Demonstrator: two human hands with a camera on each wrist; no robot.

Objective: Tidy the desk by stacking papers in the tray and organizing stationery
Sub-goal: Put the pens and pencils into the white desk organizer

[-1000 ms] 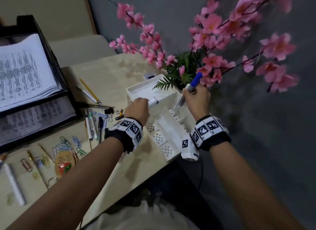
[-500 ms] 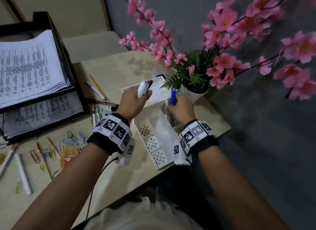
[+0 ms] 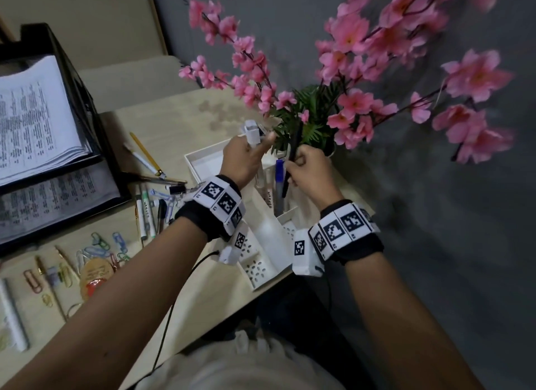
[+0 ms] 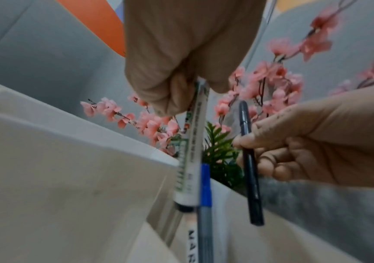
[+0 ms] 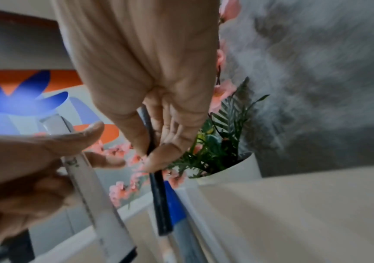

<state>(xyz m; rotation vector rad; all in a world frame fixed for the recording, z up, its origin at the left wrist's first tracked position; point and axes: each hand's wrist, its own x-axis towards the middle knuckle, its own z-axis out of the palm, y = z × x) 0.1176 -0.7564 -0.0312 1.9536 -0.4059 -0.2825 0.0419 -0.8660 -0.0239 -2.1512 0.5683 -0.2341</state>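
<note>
My left hand (image 3: 253, 147) grips a white marker (image 3: 251, 132) upright over the white desk organizer (image 3: 203, 159). In the left wrist view the white marker (image 4: 191, 142) points down at a compartment. My right hand (image 3: 300, 164) pinches a thin black pen (image 3: 293, 151) just right of it, above the same organizer; thumb and fingers close on the black pen (image 5: 158, 186) in the right wrist view. A blue-capped pen (image 3: 279, 172) and a marker labelled MARKER (image 3: 269, 199) stand in the compartment below both hands. A black paper tray (image 3: 87, 105) holds printed papers (image 3: 34, 119) at the left.
Loose markers and pens (image 3: 145, 212), pencils (image 3: 145, 154), coloured paper clips (image 3: 98, 244) and a round tag (image 3: 94, 276) lie on the desk between tray and organizer. A potted plant with pink blossoms (image 3: 319, 119) stands close behind the organizer. The desk edge runs under my wrists.
The blue-capped pen went from my right hand down into the organizer compartment, and that hand now holds a black pen. My left hand has raised the white marker upright.
</note>
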